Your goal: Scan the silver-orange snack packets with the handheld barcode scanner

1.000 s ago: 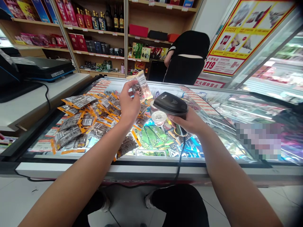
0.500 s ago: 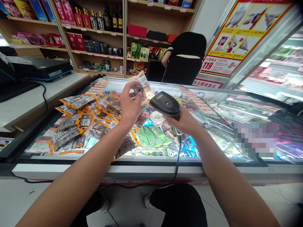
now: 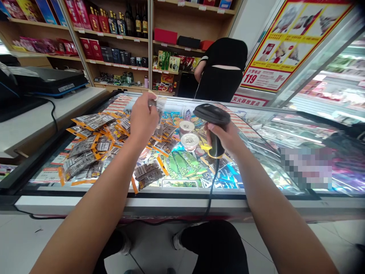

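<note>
My left hand (image 3: pixel 145 117) is closed on a small snack packet (image 3: pixel 160 108), partly hidden behind the fingers and held above the glass top. My right hand (image 3: pixel 224 137) grips a black barcode scanner (image 3: pixel 212 113) by its handle, with the head pointing left and a cord (image 3: pixel 214 186) hanging down. To the left, a loose pile of clear snack packets with orange edges (image 3: pixel 82 152) lies on the glass. One separate orange-edged packet (image 3: pixel 149 174) rests nearer the front edge. Two round-lidded tubs (image 3: pixel 189 141) and green packs (image 3: pixel 182 165) show between my hands.
The glass-topped freezer (image 3: pixel 85 201) spans the front. At left stands a counter with a black scale (image 3: pixel 54 82). Shelves (image 3: pixel 119 38) of boxes and bottles line the back. A person in black (image 3: pixel 225 72) is bent over beyond the freezer, beside a red-and-yellow poster (image 3: pixel 293 42).
My left hand has moved left with the packet, away from the scanner. My right hand has shifted slightly right, and the scanner is now raised more upright, its handle showing.
</note>
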`<state>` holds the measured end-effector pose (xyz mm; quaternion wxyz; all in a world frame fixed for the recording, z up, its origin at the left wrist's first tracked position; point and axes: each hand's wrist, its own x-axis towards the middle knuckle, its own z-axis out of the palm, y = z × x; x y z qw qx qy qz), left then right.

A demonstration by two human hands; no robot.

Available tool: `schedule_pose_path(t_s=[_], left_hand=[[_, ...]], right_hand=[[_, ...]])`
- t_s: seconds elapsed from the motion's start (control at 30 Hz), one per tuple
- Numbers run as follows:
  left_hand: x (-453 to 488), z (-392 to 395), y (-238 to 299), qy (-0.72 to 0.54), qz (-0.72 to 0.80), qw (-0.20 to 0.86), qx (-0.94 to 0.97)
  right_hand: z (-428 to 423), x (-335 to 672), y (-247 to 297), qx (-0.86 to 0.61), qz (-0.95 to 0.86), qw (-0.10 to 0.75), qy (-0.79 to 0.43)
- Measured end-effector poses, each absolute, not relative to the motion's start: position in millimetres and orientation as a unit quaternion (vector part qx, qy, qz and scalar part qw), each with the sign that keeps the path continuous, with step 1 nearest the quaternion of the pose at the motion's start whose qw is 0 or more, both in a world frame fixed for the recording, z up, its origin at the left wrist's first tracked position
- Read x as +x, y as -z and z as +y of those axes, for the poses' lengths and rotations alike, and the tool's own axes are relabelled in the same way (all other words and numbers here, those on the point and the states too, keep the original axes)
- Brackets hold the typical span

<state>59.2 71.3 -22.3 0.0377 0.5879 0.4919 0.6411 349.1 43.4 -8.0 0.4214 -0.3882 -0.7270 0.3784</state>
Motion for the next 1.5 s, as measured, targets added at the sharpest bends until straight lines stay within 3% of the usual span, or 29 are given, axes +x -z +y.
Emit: schedule_pose_path(t_s=[0.23,0.4,0.57,0.73,0.9,1.0,1.23,1.5], left_hand=[[2.8,71.7,38.0,-0.486,0.64,-0.053,0.593],[52.7,50.5,25.1,-0.493,0.551,-0.077,0.668],[150.1,15.0,41.5,-0.221,0.429,0.047,0.875],[184.0,-11.3,58.8,-0.056,0.284,0.036,0.956],[169.0,-3.0,48.5,-0.092,0.377,-0.011,0.922],[160.4,6.9,49.4,-0.12,0.44,0.02,0.89],[159.1,18.1,52.4,-0.224,0.534,0.215,0.787],[146.9,34.9,34.3,-0.559,0.48,0.482,0.475]], right_hand=[[59.7,356.9,9.3,-0.404,-0.6,0.5,-0.477],[68.7,365.1,7.4,-0.38,-0.545,0.514,-0.542],[71.2,374.6,0.0,-0.334,-0.557,0.519,-0.555],[71.1,377.7,-1.3,-0.311,-0.522,0.525,-0.596],[67.8,372.0,-1.0,-0.308,-0.432,0.541,-0.652],[65.2,368.1,-2.2,-0.31,-0.408,0.544,-0.664],[66.0,367.2,-1.7,-0.328,-0.432,0.524,-0.657],[56.4,369.1,-5.0,-0.304,-0.571,0.432,-0.629]])
